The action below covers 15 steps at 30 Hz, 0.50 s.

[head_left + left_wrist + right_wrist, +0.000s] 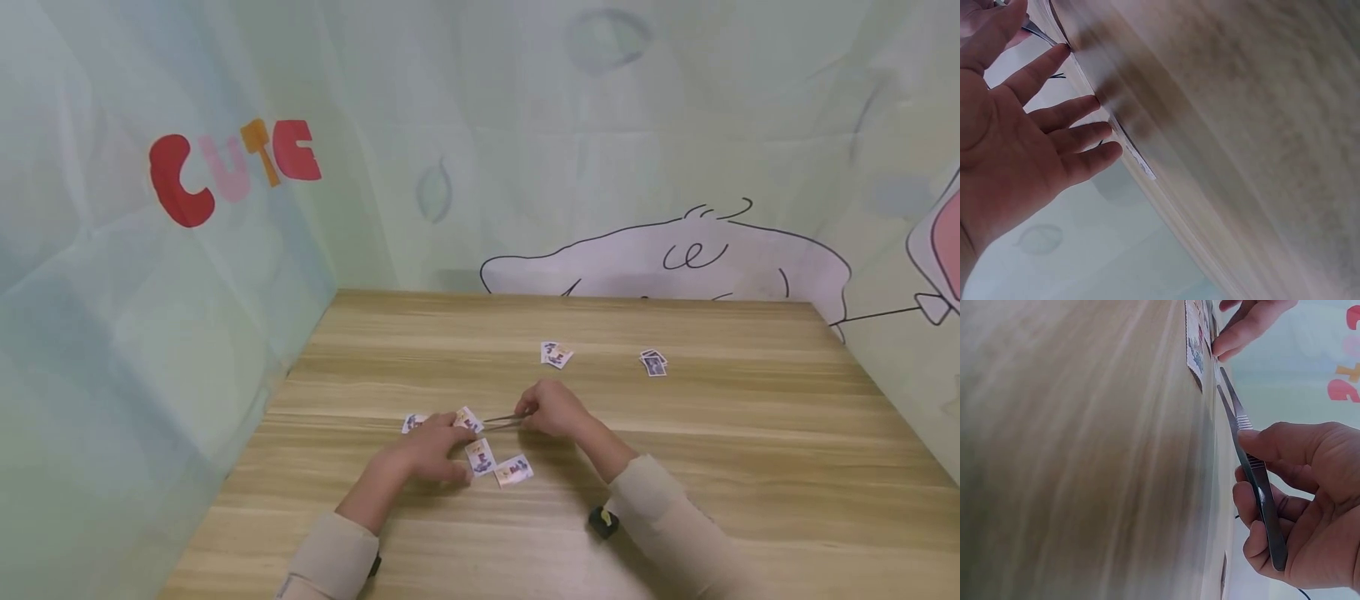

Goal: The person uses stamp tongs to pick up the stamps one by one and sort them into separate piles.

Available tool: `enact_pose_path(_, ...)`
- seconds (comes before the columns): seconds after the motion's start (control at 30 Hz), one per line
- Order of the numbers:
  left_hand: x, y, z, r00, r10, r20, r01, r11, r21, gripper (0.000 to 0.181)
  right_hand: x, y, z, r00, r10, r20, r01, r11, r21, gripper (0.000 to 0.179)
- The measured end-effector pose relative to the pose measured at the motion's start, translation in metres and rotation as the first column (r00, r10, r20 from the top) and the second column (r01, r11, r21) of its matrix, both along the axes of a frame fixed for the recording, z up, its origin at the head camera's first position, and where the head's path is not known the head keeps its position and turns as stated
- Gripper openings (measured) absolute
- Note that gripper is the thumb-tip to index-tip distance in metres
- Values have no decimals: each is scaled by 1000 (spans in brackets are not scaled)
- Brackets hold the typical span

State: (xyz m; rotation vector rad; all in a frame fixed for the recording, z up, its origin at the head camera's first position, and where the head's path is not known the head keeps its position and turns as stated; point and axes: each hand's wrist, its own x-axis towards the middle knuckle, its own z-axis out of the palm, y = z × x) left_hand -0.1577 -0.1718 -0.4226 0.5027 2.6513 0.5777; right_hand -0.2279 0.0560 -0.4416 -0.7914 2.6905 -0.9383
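Note:
My right hand (557, 408) pinches a pair of metal tweezers (1268, 512) between thumb and fingers. The tweezers' tips stand apart and point left, right at the edge of a small stamp (470, 418) with a picture on it. Across from it my left hand (429, 450) is spread low over the table, its fingertips at that stamp. Another stamp (413, 422) peeks out behind the left hand, partly hidden. Just right of the left thumb lie a tilted stamp (480, 457) and a sideways stamp (513, 471), close together at their corners.
Farther back on the wooden table (750, 433) lies an overlapping pile of colourful stamps (557, 356). To its right is a small pile of dark-pictured stamps (654, 364). Printed fabric walls (420, 125) border the table at the back and sides.

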Motion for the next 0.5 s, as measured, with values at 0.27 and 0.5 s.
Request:
enact_pose_path(0.27,-1,-2,-2,1000,-9,1,9,1000,9,58,-2,-2,1,1000,12,-3,-12,1000,-11,14)
enact_pose_path(0.5,-1,-3,-4,1000,-15,-14,15,1000,4,58,-5,-7,0,1000,14,-13,-14,1000,8,14)
